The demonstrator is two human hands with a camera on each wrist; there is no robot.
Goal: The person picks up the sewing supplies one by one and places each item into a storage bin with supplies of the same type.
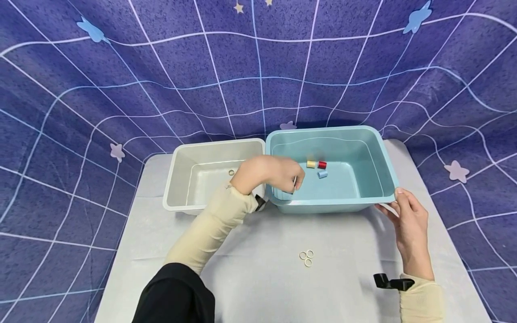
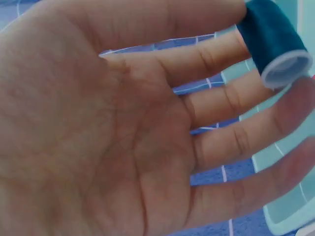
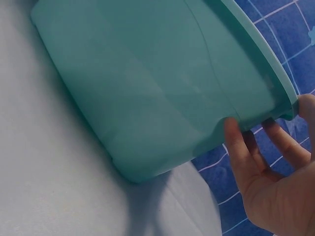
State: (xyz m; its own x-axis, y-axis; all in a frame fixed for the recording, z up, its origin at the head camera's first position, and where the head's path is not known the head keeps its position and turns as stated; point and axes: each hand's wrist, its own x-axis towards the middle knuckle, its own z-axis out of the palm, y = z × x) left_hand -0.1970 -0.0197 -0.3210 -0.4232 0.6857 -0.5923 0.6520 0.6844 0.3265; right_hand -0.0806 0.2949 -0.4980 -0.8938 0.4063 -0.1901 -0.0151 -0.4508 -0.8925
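Observation:
My left hand (image 1: 284,174) is over the left end of the light blue bin (image 1: 343,207). It pinches a dark teal spool of thread (image 2: 269,34) between thumb and fingertips; the spool's white end shows in the left wrist view. Inside the bin lie a yellow spool (image 1: 310,164), a red spool (image 1: 322,165) and a pale blue spool (image 1: 322,174), close together. At the bin's front right corner, my right hand (image 1: 409,220) grips the rim, thumb on top and fingers under it against the wall (image 3: 147,98).
A white bin (image 1: 177,208) stands directly left of the blue one, with a small ring (image 1: 231,172) in it; my left forearm hides part of its inside. Three rings (image 1: 308,262) lie on the white-covered table (image 1: 258,287). A purple patterned curtain (image 1: 242,58) hangs behind.

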